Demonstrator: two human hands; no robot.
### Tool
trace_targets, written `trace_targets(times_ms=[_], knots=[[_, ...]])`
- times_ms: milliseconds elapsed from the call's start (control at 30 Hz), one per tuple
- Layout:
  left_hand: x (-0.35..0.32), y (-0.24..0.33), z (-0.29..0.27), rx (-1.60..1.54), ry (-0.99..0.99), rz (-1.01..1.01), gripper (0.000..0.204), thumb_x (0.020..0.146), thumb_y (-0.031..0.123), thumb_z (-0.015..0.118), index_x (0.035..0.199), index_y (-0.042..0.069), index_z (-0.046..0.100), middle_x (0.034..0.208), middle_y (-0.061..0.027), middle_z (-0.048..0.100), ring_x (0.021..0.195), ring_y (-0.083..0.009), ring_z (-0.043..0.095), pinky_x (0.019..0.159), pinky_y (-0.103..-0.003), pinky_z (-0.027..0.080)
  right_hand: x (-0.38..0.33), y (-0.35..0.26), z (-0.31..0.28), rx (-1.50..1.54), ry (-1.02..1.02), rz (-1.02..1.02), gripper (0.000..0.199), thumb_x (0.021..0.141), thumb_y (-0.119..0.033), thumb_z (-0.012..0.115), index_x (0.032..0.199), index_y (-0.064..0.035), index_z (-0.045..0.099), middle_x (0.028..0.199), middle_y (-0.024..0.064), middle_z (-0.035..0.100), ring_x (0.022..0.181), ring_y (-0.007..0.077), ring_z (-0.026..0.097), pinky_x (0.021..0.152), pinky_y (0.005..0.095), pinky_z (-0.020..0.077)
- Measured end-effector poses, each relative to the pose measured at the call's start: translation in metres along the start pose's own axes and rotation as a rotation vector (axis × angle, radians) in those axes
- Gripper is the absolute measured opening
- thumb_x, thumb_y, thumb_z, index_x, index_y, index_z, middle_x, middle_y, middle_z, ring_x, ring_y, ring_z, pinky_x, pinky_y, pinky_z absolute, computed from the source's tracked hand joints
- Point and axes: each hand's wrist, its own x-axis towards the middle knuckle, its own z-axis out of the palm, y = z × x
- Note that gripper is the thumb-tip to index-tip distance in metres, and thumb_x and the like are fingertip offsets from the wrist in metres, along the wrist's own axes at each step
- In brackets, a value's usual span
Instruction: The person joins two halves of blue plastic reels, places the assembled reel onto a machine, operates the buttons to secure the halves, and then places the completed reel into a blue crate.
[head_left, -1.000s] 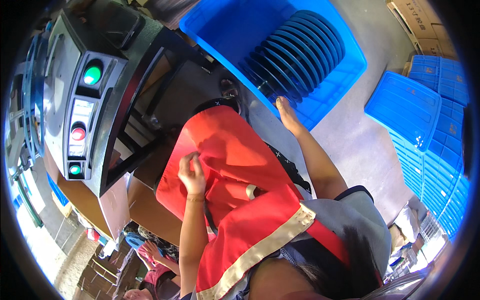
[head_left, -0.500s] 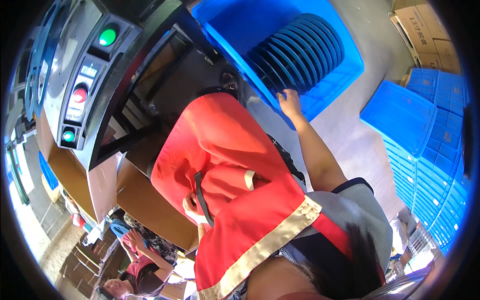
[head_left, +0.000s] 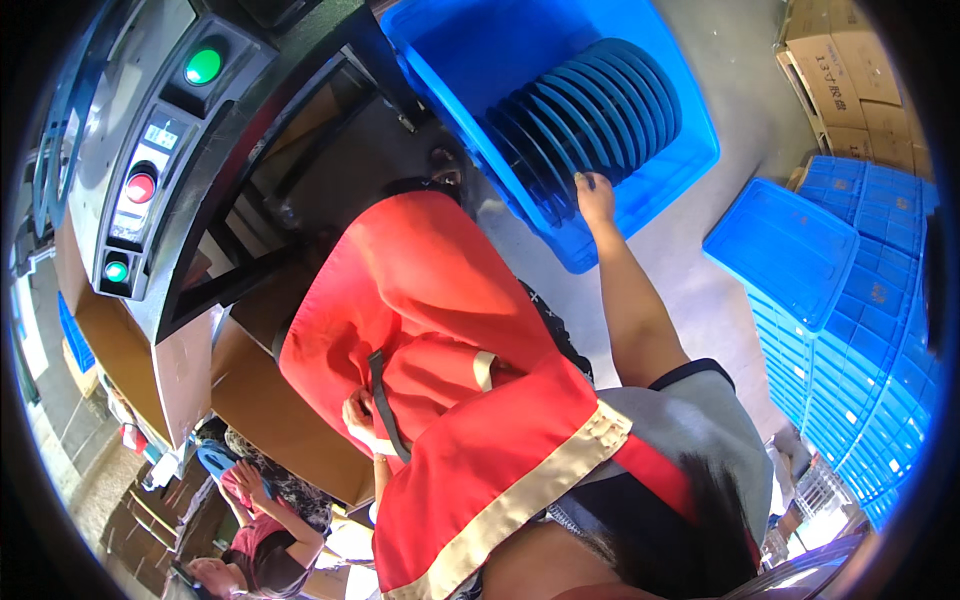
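A row of dark, round plate-like discs [head_left: 590, 105] stands on edge inside a large blue plastic bin [head_left: 690, 165], ahead and to the right. My right hand [head_left: 596, 200] reaches in over the bin's near side, its fingers closed on the rim of a disc at the near end of the row. My left hand [head_left: 358, 415] rests low against my red apron [head_left: 440, 270], beside a dark strap [head_left: 388, 410]. Its fingers are curled, and what they may hold is hidden.
At left stands a machine panel [head_left: 135, 215] with green and red buttons. An open cardboard box [head_left: 280, 420] is below it. Stacked blue crates [head_left: 860, 300] and cartons [head_left: 840, 70] line the right. Another person [head_left: 270, 540] works at lower left.
My right hand has shifted slightly right and up along the discs. The whole view has swung a little, moving the panel and my lap leftward. My left hand keeps its place on the apron.
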Motion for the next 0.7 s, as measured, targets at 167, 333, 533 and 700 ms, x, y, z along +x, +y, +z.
trace_targets(times_ms=[167, 333, 533, 700], knots=[[0.004, 0.005, 0.000, 0.026, 0.014, 0.028, 0.007, 0.086, 0.009, 0.061, 0.085, 0.004, 0.066, 0.081, -0.0111, 0.065, 0.077, -0.0293, 0.060, 0.071, -0.038, 0.048, 0.021, -0.003, -0.023, 0.104, -0.076, 0.166, 0.061, 0.086, -0.041, 0.062, 0.134, -0.0065, 0.049, 0.113, 0.0184, 0.066, 0.109, 0.0378, 0.060, 0.097, 0.0466, 0.0432], [0.001, 0.004, 0.003, 0.049, 0.002, 0.006, 0.008, 0.087, 0.011, 0.060, 0.086, 0.005, 0.066, 0.083, -0.0096, 0.066, 0.080, -0.0291, 0.061, 0.077, -0.039, 0.048, 0.053, 0.013, -0.017, -0.145, 0.154, -0.029, 0.033, 0.086, -0.038, 0.058, 0.100, -0.0126, 0.073, 0.104, 0.0153, 0.068, 0.100, 0.0357, 0.061, 0.094, 0.0484, 0.0435], [0.007, -0.003, 0.004, 0.067, -0.024, 0.062, 0.011, 0.088, 0.014, 0.060, 0.089, 0.006, 0.067, 0.084, -0.0103, 0.066, 0.081, -0.0301, 0.061, 0.077, -0.040, 0.048, 0.091, 0.057, -0.004, 0.184, 0.096, 0.114, 0.048, 0.084, -0.038, 0.057, 0.126, -0.0149, 0.060, 0.104, 0.0125, 0.069, 0.101, 0.0346, 0.063, 0.093, 0.0483, 0.0442], [0.012, -0.003, 0.005, 0.144, -0.050, 0.105, 0.015, 0.090, 0.018, 0.059, 0.089, 0.005, 0.067, 0.084, -0.0102, 0.065, 0.080, -0.0298, 0.061, 0.077, -0.040, 0.047, 0.103, 0.032, -0.033, -0.060, 0.044, 0.152, 0.046, 0.083, -0.036, 0.057, 0.124, -0.0172, 0.061, 0.107, 0.0098, 0.069, 0.103, 0.0351, 0.062, 0.096, 0.0490, 0.0425]])
